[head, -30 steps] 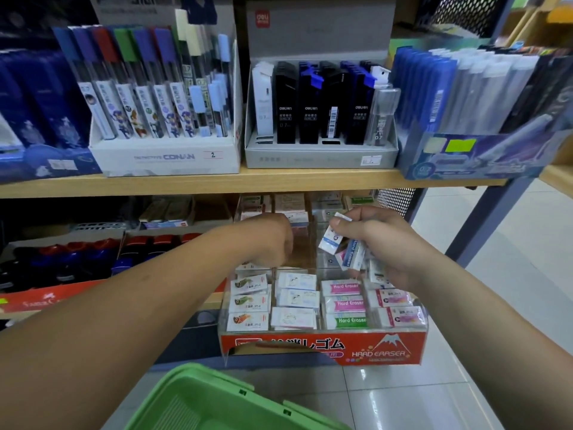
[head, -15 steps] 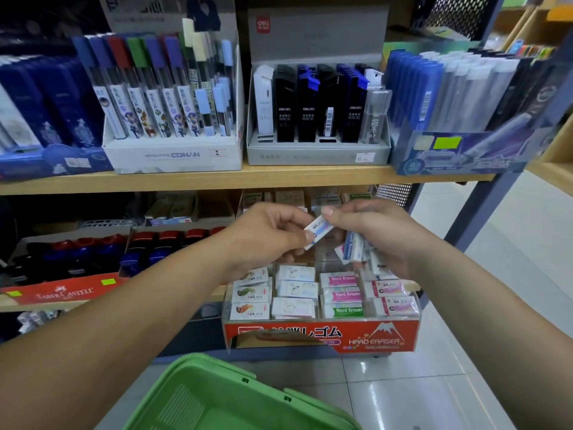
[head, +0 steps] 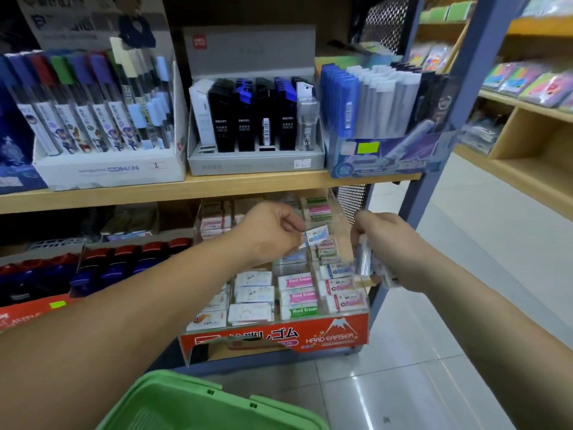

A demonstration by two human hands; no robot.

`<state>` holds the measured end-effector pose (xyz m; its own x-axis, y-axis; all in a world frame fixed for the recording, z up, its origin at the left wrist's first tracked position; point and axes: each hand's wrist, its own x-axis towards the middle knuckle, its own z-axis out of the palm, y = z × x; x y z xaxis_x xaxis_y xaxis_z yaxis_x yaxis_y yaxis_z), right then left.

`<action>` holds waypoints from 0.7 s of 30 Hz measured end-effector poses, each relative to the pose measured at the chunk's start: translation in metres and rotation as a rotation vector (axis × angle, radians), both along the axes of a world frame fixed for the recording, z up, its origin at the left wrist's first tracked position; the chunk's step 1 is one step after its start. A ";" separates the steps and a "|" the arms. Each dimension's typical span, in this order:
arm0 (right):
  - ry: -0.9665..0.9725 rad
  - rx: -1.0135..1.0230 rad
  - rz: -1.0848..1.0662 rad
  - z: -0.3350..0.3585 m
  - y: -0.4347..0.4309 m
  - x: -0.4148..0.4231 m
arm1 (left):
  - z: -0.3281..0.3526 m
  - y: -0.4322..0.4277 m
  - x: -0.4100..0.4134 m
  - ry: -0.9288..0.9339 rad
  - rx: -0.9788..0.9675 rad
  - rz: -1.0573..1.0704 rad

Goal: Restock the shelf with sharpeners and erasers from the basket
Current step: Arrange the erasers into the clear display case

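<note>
the left hand (head: 273, 235) reaches in from 8 o'clock and pinches a small blue-and-white eraser (head: 317, 236) between thumb and forefinger, with its other fingers curled under. the eraser is held in the air at 3 o'clock of the knuckles, over the back rows of the red eraser display box (head: 279, 338). the right hand (head: 392, 248) comes in from 4 o'clock, apart from the left. its fingers are curled round a bunch of wrapped erasers (head: 367, 265) that stick out of the fist toward 7 o'clock; they are too blurred to count. the display box stands at the middle of the view, under the wooden upper shelf (head: 217, 185). rows of erasers lie flat in it: white erasers (head: 252, 294) toward its 9 o'clock side, pink and green erasers (head: 297, 294) just beside them at 3 o'clock. a green basket (head: 186, 405) shows its rim at 6 o'clock, below the box. on the upper shelf at 12 o'clock stand a white conan box (head: 108, 172), a grey box (head: 254, 162) and a blue box (head: 372, 164), each filled with slim upright cases.
</note>
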<state>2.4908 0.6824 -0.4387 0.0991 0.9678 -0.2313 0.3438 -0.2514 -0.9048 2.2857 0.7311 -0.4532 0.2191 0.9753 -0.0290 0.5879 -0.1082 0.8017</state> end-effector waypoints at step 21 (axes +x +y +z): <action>0.285 0.207 -0.131 -0.026 -0.004 0.016 | 0.022 -0.022 0.054 -0.033 -0.088 -0.259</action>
